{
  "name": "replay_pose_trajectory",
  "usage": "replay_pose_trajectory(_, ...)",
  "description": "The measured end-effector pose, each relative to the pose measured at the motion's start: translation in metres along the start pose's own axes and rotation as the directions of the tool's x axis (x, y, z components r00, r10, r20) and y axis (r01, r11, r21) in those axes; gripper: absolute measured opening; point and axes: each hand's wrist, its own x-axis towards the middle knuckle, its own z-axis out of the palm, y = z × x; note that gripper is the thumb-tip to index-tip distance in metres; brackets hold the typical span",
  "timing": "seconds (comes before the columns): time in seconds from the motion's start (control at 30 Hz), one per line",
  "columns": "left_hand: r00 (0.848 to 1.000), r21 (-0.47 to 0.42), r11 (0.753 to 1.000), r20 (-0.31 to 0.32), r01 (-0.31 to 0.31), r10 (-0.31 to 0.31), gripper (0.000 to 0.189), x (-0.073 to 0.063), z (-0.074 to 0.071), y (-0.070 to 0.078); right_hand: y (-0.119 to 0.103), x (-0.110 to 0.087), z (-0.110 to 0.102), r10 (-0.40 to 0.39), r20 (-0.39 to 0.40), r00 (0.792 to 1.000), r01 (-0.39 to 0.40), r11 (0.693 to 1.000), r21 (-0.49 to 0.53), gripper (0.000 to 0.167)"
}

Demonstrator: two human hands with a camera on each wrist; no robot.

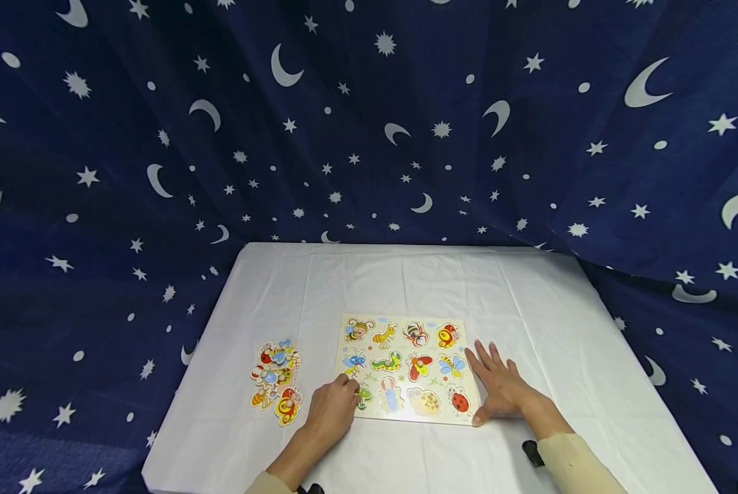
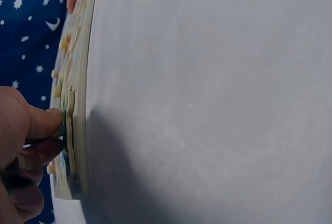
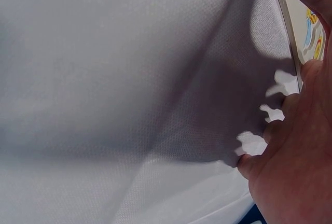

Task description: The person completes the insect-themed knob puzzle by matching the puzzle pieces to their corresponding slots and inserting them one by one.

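Note:
A wooden insect puzzle board (image 1: 400,415) lies flat on the white-covered table. My left hand (image 1: 332,409) is at its lower left corner, thumb and finger pinching a green insect puzzle piece (image 1: 365,396). In the left wrist view this thin piece (image 2: 71,130) stands slightly proud of the board's surface; whether it sits in its recess I cannot tell. My right hand (image 1: 503,387) rests at the board's right side with fingers spread, thumb by the lower right corner. The right wrist view has the board's edge (image 3: 288,19) beside that hand's fingers.
Left of the board, several loose insect pieces lie in an overlapping heap, a red and yellow butterfly piece (image 1: 288,406) nearest me. A ladybug (image 1: 459,401) and other insects show on the board. Dark blue star-and-moon cloth (image 1: 356,89) hangs around the white table (image 1: 443,278).

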Motion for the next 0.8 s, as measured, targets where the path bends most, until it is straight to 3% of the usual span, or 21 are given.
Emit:
replay_pose_trajectory(0.23,1.0,-0.009,1.0,0.026,-0.001,0.001,0.012,0.0006,-0.0004,0.0011,-0.0004,0.0005,-0.0003,-0.006,-0.008,1.0,0.006,1.0,-0.006,0.144)
replay_pose_trajectory(0.6,1.0,0.043,0.999,0.002,-0.015,0.015,0.014,0.0035,-0.0008,-0.0009,0.0007,0.0018,-0.001,-0.011,-0.004,1.0,0.011,1.0,-0.008,0.146)
replay_pose_trajectory(0.8,0.999,0.009,1.0,0.049,-0.006,0.006,0.014,0.0034,-0.0001,-0.0008,0.001,0.0012,-0.0002,-0.004,-0.001,1.0,0.004,1.0,-0.001,0.146)
